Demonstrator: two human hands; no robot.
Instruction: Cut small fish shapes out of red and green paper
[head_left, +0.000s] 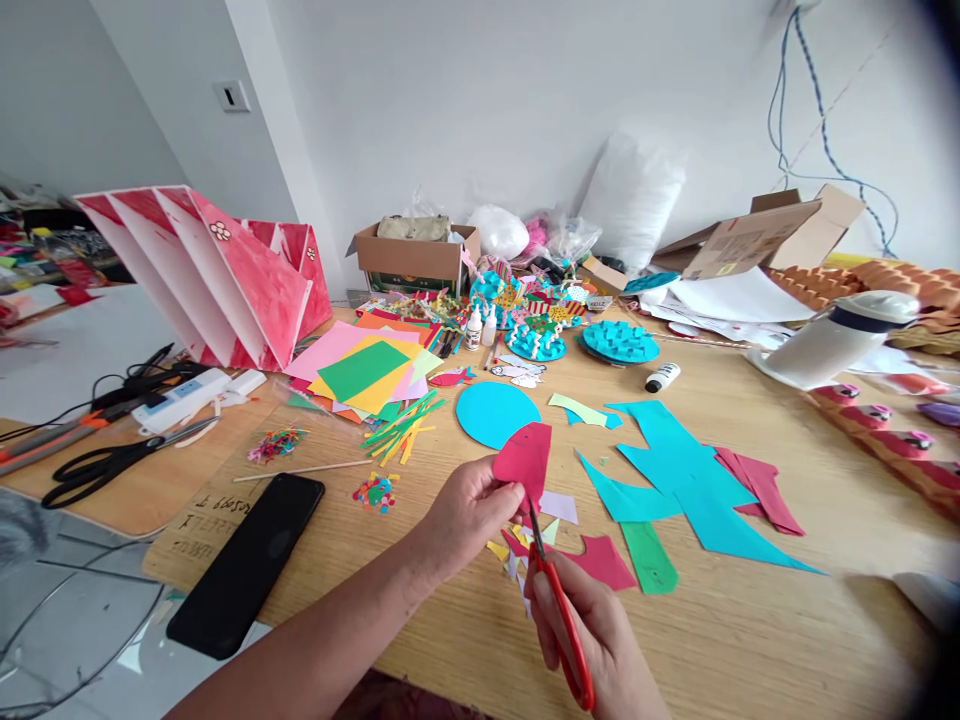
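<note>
Two hands were busy over the table [427, 645]. The left hand [474, 508] had thumb and fingers pinched together on the red paper [526, 452], so no gap there, and held it up near the blue circle [496, 414], overlapping its near edge from this angle. The right hand [604, 632] had its fingers curled round the handles of some red-handled scissors [556, 600], tips right at the paper's lower edge; couldn't really tell how far apart the blades were. A green piece [648, 560] lay off to the right, touching blue offcuts [679, 485].
</note>
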